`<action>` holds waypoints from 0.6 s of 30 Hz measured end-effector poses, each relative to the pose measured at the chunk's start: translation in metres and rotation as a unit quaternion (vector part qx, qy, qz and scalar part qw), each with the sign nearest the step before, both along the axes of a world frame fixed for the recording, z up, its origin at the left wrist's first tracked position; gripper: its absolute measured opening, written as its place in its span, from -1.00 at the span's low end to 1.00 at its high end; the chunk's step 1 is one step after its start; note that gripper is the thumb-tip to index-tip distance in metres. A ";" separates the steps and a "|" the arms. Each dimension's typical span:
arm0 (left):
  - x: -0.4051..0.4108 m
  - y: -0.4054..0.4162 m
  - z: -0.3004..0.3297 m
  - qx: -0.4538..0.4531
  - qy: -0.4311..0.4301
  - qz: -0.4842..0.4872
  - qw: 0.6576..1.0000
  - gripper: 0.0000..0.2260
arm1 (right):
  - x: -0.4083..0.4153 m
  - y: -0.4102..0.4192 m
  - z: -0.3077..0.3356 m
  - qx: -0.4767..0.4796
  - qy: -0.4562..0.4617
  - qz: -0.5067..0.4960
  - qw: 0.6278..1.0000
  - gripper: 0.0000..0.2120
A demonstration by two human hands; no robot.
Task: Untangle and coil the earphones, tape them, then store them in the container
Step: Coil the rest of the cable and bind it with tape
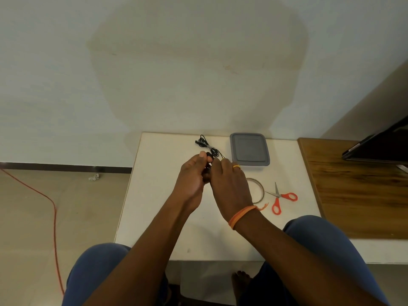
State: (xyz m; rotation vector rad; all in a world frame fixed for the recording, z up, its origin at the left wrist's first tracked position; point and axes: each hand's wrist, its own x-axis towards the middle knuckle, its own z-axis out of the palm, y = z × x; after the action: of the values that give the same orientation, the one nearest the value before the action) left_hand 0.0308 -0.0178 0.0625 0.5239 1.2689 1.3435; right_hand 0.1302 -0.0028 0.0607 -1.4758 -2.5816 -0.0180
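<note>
Single head-worn view, wide-angle, looking forward and steeply down over both forearms onto a white table close below, knees at the bottom edge. Beyond the table's far edge, facing a pale wall. No second view to share any part.

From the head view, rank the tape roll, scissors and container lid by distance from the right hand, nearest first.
Measured from the right hand:
1. Tape roll, just to its right on the table, partly hidden behind the hand.
2. Container lid, farther back and to the right, near the wall.
3. Scissors, farther right, beyond the tape roll.
</note>
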 end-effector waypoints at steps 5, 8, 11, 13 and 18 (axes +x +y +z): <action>-0.004 -0.001 -0.001 -0.042 0.048 0.011 0.998 -0.75 | 0.002 0.003 -0.002 0.008 -0.039 -0.008 0.999 -0.77; -0.010 -0.001 0.002 -0.048 0.048 0.018 0.998 -0.76 | 0.005 0.009 -0.002 -0.053 0.025 0.032 0.998 -0.81; -0.016 -0.001 0.006 -0.044 0.007 0.015 0.999 -0.76 | 0.010 0.017 0.002 -0.169 0.127 0.041 0.976 -0.82; -0.021 0.000 0.008 -0.045 -0.010 0.003 0.999 -0.78 | 0.013 0.020 0.006 -0.182 0.143 0.046 0.972 -0.77; -0.030 -0.001 0.012 -0.065 -0.084 -0.026 0.994 -0.77 | 0.015 0.015 0.003 -0.150 0.110 0.053 0.981 -0.85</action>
State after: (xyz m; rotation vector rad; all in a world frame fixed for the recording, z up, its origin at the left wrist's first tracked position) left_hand 0.0004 -0.0186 0.0746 0.3419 1.1874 1.2260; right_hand 0.1451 0.0123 0.0639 -1.3346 -2.5563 0.5388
